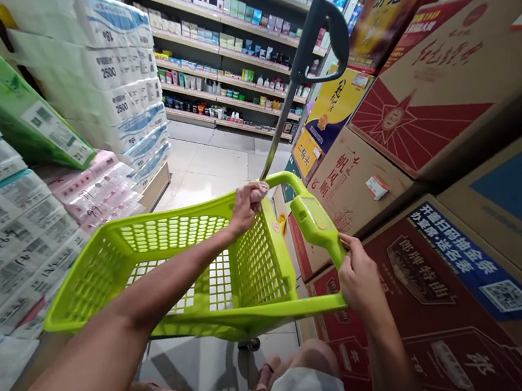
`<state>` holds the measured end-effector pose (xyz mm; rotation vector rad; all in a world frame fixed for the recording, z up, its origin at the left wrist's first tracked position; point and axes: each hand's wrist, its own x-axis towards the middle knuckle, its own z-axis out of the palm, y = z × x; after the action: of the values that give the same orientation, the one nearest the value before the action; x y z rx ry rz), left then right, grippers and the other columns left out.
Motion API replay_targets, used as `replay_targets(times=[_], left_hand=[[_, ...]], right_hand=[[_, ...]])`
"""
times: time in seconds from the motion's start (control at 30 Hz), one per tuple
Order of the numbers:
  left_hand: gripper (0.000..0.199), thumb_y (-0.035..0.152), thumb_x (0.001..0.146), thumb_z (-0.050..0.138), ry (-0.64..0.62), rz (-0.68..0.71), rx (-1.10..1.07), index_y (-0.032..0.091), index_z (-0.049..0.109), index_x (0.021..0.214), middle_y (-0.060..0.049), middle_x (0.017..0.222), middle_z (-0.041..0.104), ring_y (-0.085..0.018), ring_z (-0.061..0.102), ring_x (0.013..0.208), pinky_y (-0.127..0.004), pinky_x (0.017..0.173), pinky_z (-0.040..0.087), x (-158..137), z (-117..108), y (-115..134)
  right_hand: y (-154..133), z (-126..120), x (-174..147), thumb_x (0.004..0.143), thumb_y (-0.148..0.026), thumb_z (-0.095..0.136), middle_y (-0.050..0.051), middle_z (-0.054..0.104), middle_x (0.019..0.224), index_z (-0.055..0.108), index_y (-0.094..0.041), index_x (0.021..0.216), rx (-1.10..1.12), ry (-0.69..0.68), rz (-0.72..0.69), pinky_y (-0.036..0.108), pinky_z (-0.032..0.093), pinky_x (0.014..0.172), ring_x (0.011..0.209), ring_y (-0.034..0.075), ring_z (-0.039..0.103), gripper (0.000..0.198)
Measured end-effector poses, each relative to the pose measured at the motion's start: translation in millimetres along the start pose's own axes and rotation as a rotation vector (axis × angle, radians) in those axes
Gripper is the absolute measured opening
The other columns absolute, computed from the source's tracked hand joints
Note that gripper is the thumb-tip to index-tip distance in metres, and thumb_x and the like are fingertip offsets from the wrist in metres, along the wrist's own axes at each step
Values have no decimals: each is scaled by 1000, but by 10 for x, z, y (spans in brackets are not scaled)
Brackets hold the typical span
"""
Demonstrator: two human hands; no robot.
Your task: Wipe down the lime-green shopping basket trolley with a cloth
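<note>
A lime-green plastic shopping cart (260,279) stands in front of me, its slotted basket holding nothing I can see. My left hand (249,207) is closed at the cart's upper rim, near the handle end. Just beyond its fingers is the lower end of a long grey pole with a dark looped handle (339,39); whether the hand touches this pole I cannot tell. On the right, my right hand (360,273) wraps round the cart's push handle (318,222), beside the stacked boxes.
Cartons (423,88) are stacked close along the right. Plastic-wrapped tissue packs (121,78) and a leaning green pack (8,91) are piled on the left. Shelves of small boxes and bottles (225,41) stand across the back, beyond pale floor tiles (214,156).
</note>
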<state>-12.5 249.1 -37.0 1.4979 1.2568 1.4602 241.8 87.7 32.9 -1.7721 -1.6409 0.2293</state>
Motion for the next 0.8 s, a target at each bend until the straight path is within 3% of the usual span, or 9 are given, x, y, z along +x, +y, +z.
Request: replay_targets(times=[0.07,0.13,0.2,0.37,0.43,0.57,0.7,0.8], left_hand=[[22,16,93,60,-146,37,89,23,68,112,-8,117,55,-21,55,100,-37,87,56,61,-28,142],[19,16,90,63,-260,24,143,21,71,106,-8,113,56,-21,56,99,-36,86,55,-59,-55,264],[22,13,85,64,-371,45,175,22,73,103,-7,112,57,-21,56,96,-34,84,53,-318,-92,383],[45,0,69,65,-797,227,163,26,76,104,-4,109,59,-21,57,100,-30,92,47,-948,-190,767],[42,1,69,66,-814,231,163,24,75,102,-4,103,58,-20,56,96,-29,92,46,-1035,-194,923],[36,4,71,63,-702,170,328,22,72,101,-4,97,52,-21,54,90,-31,91,46,-1112,-115,1183],[45,2,71,53,-845,200,448,22,68,109,-5,99,50,-24,55,96,-33,92,47,-1388,-59,1396],[53,1,72,48,-805,242,492,23,66,118,-7,105,51,-25,55,104,-35,96,46,-1661,-169,1435]], right_hand=[[15,28,35,84,-27,34,20,73,124,64,-11,131,11,5,-7,40,53,90,104,29,70,58],[36,52,62,83,-26,36,20,73,123,65,-12,130,20,16,-3,40,53,91,103,29,70,57],[58,68,80,83,-26,37,19,74,122,65,-13,129,37,28,-2,39,53,91,103,28,70,56],[56,64,107,84,-21,37,18,74,122,65,-13,129,81,37,13,39,52,96,108,27,69,54],[29,47,113,84,-20,38,18,74,123,65,-13,129,96,27,19,38,52,97,109,26,69,53],[-17,26,113,87,-17,37,18,74,126,65,-14,130,114,20,37,36,52,98,112,26,68,51],[-11,35,95,91,-16,37,17,74,125,65,-15,129,123,26,42,34,52,97,110,25,69,48],[15,31,79,92,-16,37,16,75,125,66,-15,129,124,44,43,33,52,96,110,23,68,46]])
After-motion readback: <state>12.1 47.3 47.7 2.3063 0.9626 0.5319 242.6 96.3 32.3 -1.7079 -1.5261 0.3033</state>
